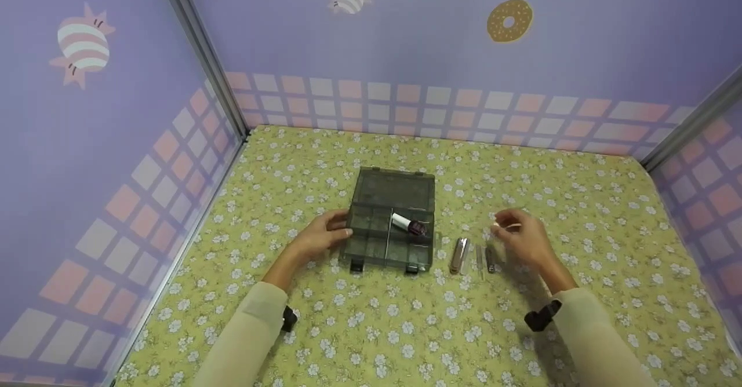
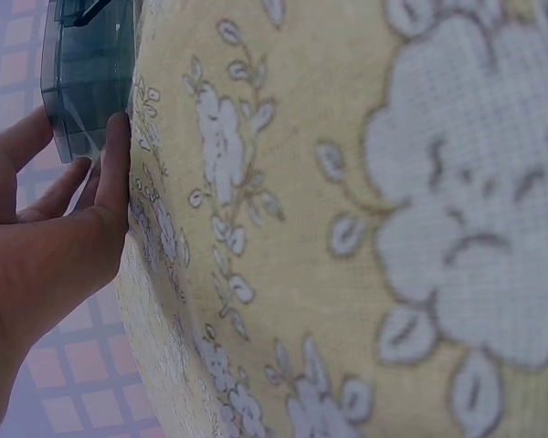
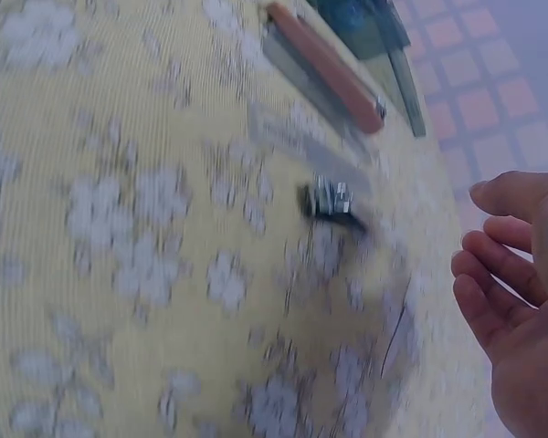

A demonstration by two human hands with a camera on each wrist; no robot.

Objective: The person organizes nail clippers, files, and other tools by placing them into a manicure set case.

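Observation:
A smoky, see-through divided box [image 1: 368, 251] lies with its lid [image 1: 395, 189] folded back. In one of its right compartments, a small dark bottle with a white cap [image 1: 401, 221], like nail polish, leans across a divider. My left hand [image 1: 316, 236] grips the box's left side, thumb nearer me; the left wrist view shows the fingers at its corner. Above the cloth, my right hand [image 1: 524, 236] hovers with loosely bent fingers and nothing in them. Just left of it lie a small dark metal-ended piece [image 1: 490, 259], a thin clear strip [image 1: 480, 262] and a slim reddish-brown piece [image 1: 459, 255].
A yellow floral cloth [image 1: 359, 340] covers the table. Purple walls [image 1: 406, 39] with pink and white checks stand at the back and both sides. Two black latches [image 1: 357, 266] hang at the box's front edge.

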